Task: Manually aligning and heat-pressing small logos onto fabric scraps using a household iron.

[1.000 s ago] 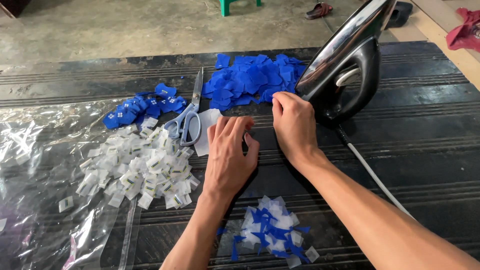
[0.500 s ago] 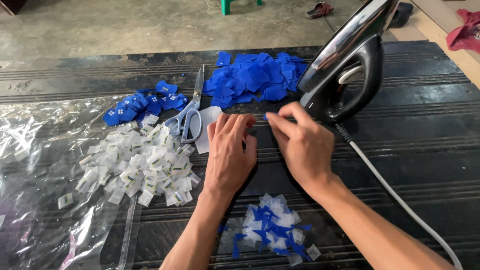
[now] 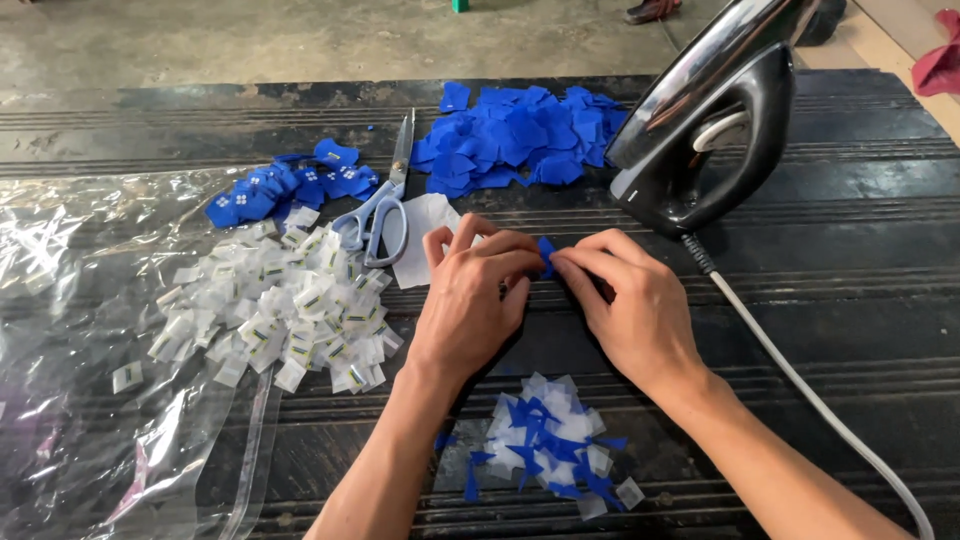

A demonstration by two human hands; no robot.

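Note:
My left hand [image 3: 470, 300] and my right hand [image 3: 630, 300] meet at the middle of the dark table, fingertips pinching one small blue fabric piece [image 3: 546, 252] between them. Under my left fingers lies a white sheet [image 3: 420, 235]. A pile of blue fabric pieces [image 3: 515, 135] sits just beyond my hands. To the left lies a heap of small white labels [image 3: 270, 310]. Near my wrists lies a small pile of blue and white scraps [image 3: 550, 440].
A black iron [image 3: 700, 130] stands on its heel at the right, its white cord [image 3: 800, 390] trailing toward me. Scissors [image 3: 385, 200] lie left of the white sheet. A smaller blue stack [image 3: 285, 185] and a clear plastic bag [image 3: 80, 330] lie at the left.
My right hand has come back from near the iron toward the middle. Both hands' fingertips have now joined on a small blue piece.

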